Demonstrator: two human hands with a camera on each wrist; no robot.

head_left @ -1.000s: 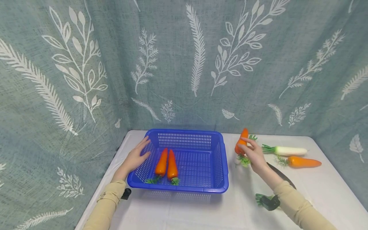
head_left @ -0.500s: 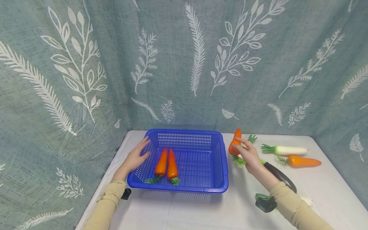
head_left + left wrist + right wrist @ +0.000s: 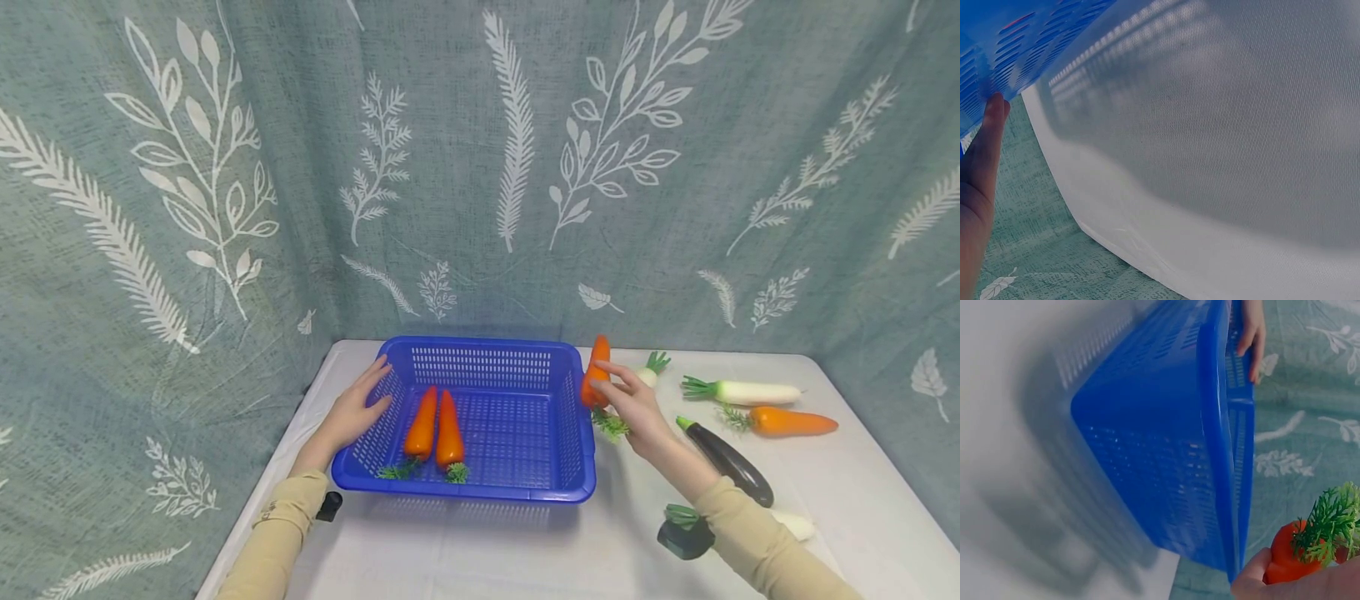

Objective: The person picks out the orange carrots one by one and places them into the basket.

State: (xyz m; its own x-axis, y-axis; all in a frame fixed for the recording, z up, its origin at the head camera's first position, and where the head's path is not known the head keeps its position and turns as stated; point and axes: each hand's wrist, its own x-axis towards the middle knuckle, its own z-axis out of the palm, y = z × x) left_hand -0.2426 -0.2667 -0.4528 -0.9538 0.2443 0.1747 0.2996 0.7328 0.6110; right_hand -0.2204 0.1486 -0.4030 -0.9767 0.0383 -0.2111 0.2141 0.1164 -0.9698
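Between the thumb and fingers of my right hand (image 3: 636, 410) is a carrot (image 3: 597, 372), held tip up beside the basket's right rim. In the right wrist view the carrot (image 3: 1288, 556) shows its leafy green top, with the thumb against its side. My left hand (image 3: 358, 412) rests at the left side of the blue basket (image 3: 465, 495), fingers straight along its rim. The left wrist view shows those fingers (image 3: 988, 137) against the basket's outer wall. Inside the basket, on its left half, lie two carrots, the left one (image 3: 422, 427) and the right one (image 3: 449, 433).
Right of the basket, on the white table (image 3: 450, 558), lie a white radish (image 3: 757, 393), another carrot (image 3: 795, 422) and an eggplant (image 3: 726, 461). Another white vegetable (image 3: 795, 525) is partly behind the right forearm. A green-topped one (image 3: 647, 375) sits behind the right hand. A curtain (image 3: 465, 167) hangs behind.
My right hand has moved left with the carrot, from over the table to the basket's right rim, uncovering the eggplant. My left hand and the basket have stayed in place.
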